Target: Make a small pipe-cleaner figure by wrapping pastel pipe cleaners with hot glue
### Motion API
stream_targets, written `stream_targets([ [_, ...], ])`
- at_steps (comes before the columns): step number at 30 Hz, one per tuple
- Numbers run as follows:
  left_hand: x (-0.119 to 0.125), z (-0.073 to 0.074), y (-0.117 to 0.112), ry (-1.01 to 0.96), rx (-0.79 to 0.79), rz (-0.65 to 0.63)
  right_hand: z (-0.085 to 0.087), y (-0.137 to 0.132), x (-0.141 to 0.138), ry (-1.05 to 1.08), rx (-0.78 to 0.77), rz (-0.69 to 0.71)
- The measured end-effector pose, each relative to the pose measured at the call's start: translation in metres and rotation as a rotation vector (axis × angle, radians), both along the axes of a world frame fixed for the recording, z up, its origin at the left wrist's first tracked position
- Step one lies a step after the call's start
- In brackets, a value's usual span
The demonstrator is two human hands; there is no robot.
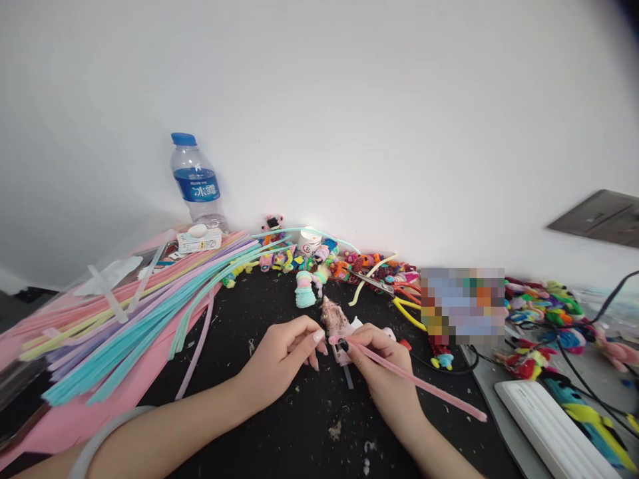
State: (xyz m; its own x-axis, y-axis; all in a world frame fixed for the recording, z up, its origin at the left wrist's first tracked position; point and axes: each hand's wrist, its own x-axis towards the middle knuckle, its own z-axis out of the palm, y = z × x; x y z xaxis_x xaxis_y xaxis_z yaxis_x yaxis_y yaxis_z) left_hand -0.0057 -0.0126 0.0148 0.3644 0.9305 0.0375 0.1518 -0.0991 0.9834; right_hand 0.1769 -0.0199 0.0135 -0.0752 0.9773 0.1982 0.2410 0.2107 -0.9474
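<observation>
My right hand (382, 362) pinches a pink pipe cleaner (429, 386) between thumb and fingers. Its long free end slants down to the right, and its short end lies at the fingertips. My left hand (287, 356) is just left of it, thumb and index finger pressed together; anything between them is hidden. Between and beyond the hands is a tapered tip (333, 316) crusted brown, on a pale pink-and-white body partly covered by my right hand. It resembles a small hot glue gun. A pastel pipe-cleaner figure (304, 291) stands behind my left hand.
Bundled pastel pipe cleaners (150, 332) spread over the left side. A water bottle (196, 183) and small paper cup (309, 241) stand near the wall. Scissors (399, 293) lie among colourful pipe-cleaner figures. At right are a white power strip (549, 426) and black cables (574, 362).
</observation>
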Motion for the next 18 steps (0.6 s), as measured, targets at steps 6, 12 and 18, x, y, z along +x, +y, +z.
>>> stream_targets([
  [6,-0.0004,0.0002,-0.0006,0.213,0.127,-0.144,-0.0025,-0.0014,-0.0007,0.015,-0.026,0.056],
  [12,-0.0003,-0.0028,-0.0006,0.271,0.207,-0.174,-0.0057,-0.0015,-0.0012,0.01,-0.033,0.069],
  [18,0.0007,-0.0028,-0.0003,0.242,0.177,-0.177,-0.0046,-0.0014,-0.0023,-0.036,0.039,0.055],
])
